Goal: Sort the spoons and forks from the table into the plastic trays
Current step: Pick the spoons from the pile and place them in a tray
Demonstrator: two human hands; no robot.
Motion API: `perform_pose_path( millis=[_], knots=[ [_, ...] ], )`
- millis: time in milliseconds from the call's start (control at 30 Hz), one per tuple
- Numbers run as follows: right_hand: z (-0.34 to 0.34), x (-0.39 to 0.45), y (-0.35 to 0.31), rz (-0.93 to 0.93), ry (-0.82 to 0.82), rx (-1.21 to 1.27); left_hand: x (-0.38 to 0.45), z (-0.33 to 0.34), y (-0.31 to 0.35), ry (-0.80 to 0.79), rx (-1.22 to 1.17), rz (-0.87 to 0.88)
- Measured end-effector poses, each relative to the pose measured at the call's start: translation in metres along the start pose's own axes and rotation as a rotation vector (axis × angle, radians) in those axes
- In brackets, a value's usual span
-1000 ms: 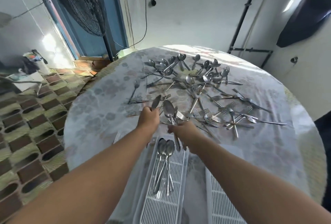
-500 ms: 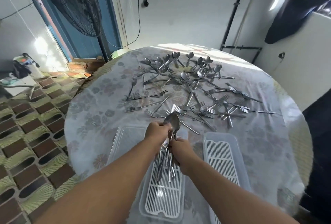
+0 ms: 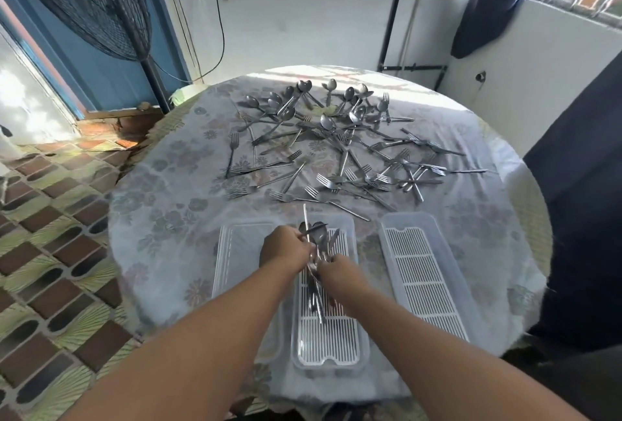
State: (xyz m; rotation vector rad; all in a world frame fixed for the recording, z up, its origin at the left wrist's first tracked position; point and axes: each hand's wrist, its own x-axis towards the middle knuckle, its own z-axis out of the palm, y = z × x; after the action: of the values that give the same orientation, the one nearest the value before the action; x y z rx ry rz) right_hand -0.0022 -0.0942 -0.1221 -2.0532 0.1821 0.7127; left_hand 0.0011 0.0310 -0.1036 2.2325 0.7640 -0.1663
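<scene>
Both hands meet over the far half of the middle plastic tray, which has a white slatted insert. My left hand is closed around the handles of a few spoons, their bowls pointing away from me. My right hand grips spoon handles just beside it, over several spoons lying in the tray. A heap of spoons lies at the table's far side. Scattered forks lie nearer, just beyond the trays.
A clear tray without insert lies left of the middle one; a third tray with a slatted insert lies to the right. The round table has a flowered cloth. A standing fan is at the back left, over a tiled floor.
Both hands have drawn back from the cutlery heap toward me, carrying spoons, and lowered them over the middle tray. The view has tilted down, showing all three trays.
</scene>
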Motion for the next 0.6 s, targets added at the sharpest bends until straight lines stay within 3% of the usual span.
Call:
perform_pose_path(
  millis=[267,600],
  knots=[
    [0.01,0.002,0.004,-0.117,0.073,-0.316,0.004,-0.009,0.014,0.038,-0.01,0.146],
    [0.006,0.012,0.007,-0.175,0.005,-0.528,0.005,-0.018,0.008,0.161,0.023,0.22]
  ],
)
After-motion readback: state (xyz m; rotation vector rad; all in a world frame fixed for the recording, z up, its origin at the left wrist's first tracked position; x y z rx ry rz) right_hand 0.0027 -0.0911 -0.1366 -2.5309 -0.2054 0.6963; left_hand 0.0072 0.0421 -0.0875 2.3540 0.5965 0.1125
